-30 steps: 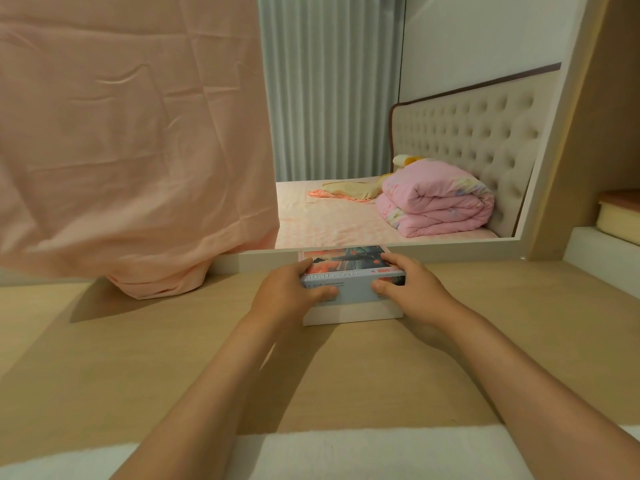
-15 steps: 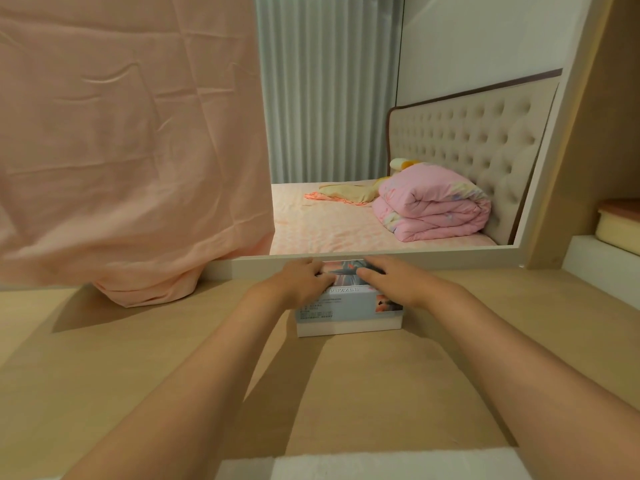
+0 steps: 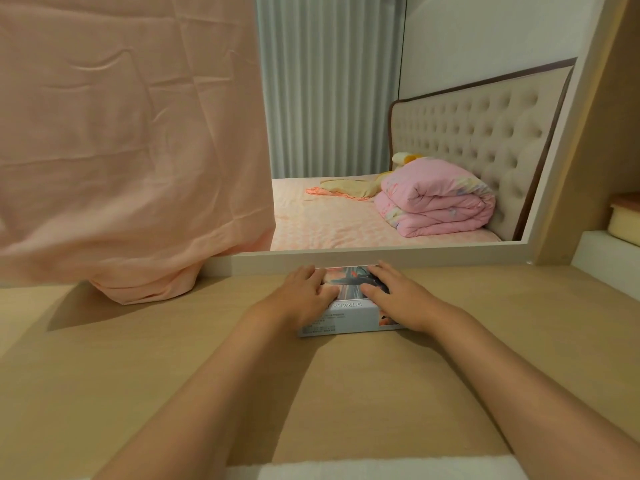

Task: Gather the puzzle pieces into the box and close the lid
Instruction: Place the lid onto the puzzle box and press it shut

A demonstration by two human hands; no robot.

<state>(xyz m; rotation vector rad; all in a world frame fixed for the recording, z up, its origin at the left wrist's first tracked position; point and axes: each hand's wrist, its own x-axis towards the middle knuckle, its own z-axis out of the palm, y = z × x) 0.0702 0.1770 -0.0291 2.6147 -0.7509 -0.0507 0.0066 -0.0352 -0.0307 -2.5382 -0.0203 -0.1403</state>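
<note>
Palms of left hand (image 3: 304, 295) and right hand (image 3: 398, 299) flat on lid (image 3: 348, 287)

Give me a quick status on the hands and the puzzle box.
Left hand, right hand flat on puzzle box lid. Lid on. No loose pieces seen, nothing blocking.

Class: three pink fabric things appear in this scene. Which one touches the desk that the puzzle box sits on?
The hanging cloth at left: its bunched lower end rests on the desk. The folded quilt and bedsheet show only in the mirror.
</note>
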